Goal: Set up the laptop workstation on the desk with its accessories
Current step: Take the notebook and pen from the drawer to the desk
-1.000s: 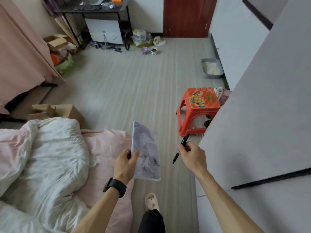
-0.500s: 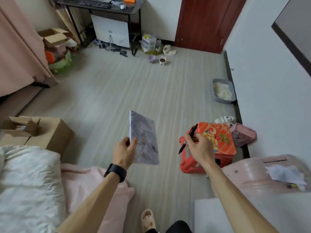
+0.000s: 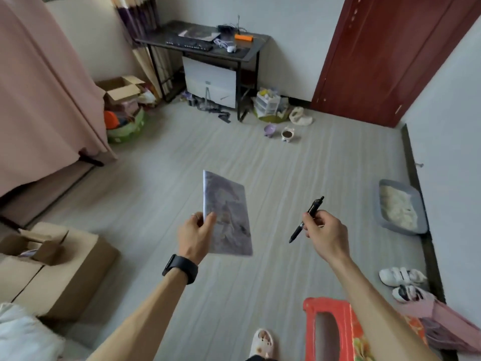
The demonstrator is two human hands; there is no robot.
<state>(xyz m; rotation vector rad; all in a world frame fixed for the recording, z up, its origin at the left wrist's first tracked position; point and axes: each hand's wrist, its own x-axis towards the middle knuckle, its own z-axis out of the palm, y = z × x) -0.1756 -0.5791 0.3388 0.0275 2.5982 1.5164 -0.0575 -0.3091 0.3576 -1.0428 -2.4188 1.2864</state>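
- Grey plank-patterned floor runs across the room to a dark red door at the far right.
- Against the far wall stands a black desk, well away from the person. On it lie a dark keyboard, a white mouse and an orange object; a white panel leans underneath.
- A pink curtain hangs on the left, with an open cardboard box beside it. A grey litter tray and white shoes sit along the right wall, and a red stool is near the person's feet.
- The notebook is thin, with a mottled grey-purple cover. It is held up over the middle of the floor, where the left hand pinches its lower left edge, thumb on the cover.
- The pen is black and slanted, tip pointing down and left. The right hand has its fingers curled round it, apart from the notebook.
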